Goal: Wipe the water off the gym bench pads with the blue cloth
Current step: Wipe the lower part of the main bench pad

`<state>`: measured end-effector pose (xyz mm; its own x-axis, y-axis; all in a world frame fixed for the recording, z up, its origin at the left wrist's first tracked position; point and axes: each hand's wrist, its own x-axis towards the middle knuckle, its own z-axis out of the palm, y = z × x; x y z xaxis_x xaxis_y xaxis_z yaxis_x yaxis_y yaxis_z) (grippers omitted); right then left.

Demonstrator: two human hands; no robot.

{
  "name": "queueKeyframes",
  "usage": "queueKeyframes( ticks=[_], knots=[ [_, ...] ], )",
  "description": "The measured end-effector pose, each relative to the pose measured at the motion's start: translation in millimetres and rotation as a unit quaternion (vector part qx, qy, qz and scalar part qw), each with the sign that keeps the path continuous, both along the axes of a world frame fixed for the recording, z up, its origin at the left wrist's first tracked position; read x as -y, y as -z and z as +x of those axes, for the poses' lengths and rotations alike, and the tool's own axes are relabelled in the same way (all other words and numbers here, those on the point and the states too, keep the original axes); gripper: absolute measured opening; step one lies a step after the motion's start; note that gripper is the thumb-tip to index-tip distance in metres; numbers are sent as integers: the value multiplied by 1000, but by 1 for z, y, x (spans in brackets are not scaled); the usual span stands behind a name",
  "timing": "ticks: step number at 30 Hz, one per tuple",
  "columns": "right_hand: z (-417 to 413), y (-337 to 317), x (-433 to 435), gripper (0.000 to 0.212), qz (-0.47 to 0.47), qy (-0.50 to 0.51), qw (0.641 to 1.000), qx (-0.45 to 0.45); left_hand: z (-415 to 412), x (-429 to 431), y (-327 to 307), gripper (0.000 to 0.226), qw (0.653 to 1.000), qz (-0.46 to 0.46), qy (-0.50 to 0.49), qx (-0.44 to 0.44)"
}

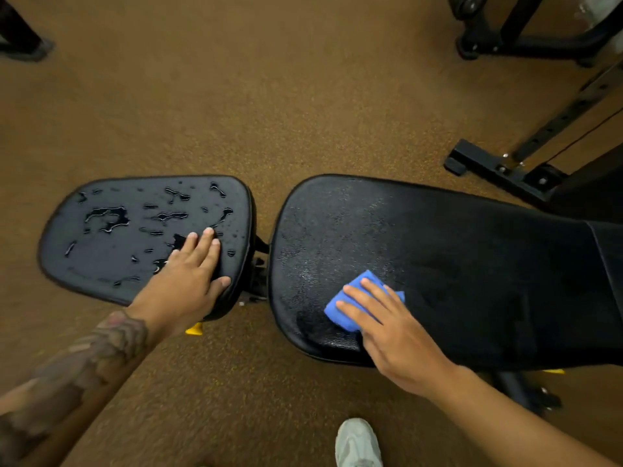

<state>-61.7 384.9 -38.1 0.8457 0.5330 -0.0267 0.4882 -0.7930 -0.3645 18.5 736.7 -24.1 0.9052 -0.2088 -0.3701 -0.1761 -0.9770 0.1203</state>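
Two black bench pads lie side by side. The small seat pad (111,261) on the left carries several puddles and beads of water (107,218). My left hand (187,281) rests flat on its near right corner with straight fingers. The long back pad (472,251) on the right shows only a thin damp sheen near its left end. My right hand (391,326) presses the folded blue cloth (354,299) flat onto the near left part of that pad, fingers straight over the cloth.
Brown speckled gym floor (256,102) surrounds the bench. A black rack foot (499,171) and slanted upright stand at the right, more black frame at the top right (526,35). My pale shoe (357,443) is at the bottom. A yellow bench part (195,329) shows under the seat pad.
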Motion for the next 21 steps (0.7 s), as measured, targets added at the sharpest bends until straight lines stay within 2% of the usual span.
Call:
queueKeyframes(
  ticks=[5,9,13,15,17,19,21],
  knots=[
    [34,-3,-69,53,22,104,994,-7,-4,3,-5,70,1000,4,11,11],
    [21,-4,-100,54,16,74,997,-13,-6,2,-7,68,1000,6,21,3],
    [-12,-6,-80,63,-5,29,999,-15,-7,-1,-5,68,999,9,31,8],
    [-14,-7,-71,67,1,61,998,-25,-7,-2,-6,68,999,3,33,6],
    [-4,-6,-65,58,13,110,993,-26,-6,-4,-7,68,999,-1,35,3],
    [18,-2,-60,51,12,169,985,-13,-6,-4,-7,68,999,-2,36,0],
    [53,3,-56,54,11,231,973,-16,-5,-5,-6,68,999,0,37,3]
  ],
)
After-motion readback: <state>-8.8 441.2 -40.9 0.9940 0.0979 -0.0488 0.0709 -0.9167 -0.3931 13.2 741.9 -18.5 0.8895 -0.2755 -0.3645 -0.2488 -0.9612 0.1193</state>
